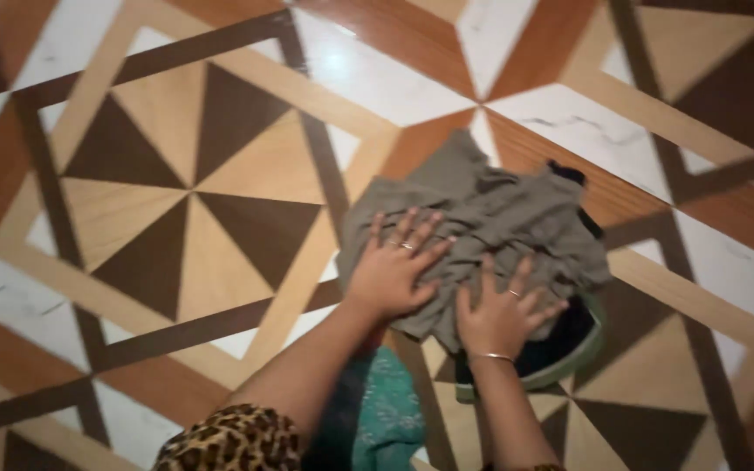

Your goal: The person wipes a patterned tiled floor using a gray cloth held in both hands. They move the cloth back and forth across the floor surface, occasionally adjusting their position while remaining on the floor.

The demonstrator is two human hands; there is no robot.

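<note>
A crumpled grey-olive garment (pixel 490 218) lies on a patterned floor, spread over a darker piece of clothing with a pale green edge (pixel 560 353). My left hand (pixel 394 266) presses flat on the garment's left part, fingers spread, rings on two fingers. My right hand (pixel 501 314) rests palm down on the garment's near edge, fingers apart, a ring on one finger and a thin bangle at the wrist. Neither hand grips the cloth.
The floor (pixel 194 201) is glossy tile with brown, tan and white geometric triangles and bands. A teal patterned cloth (pixel 386 410) and a leopard-print sleeve (pixel 233 440) show near the bottom edge, close to my arms.
</note>
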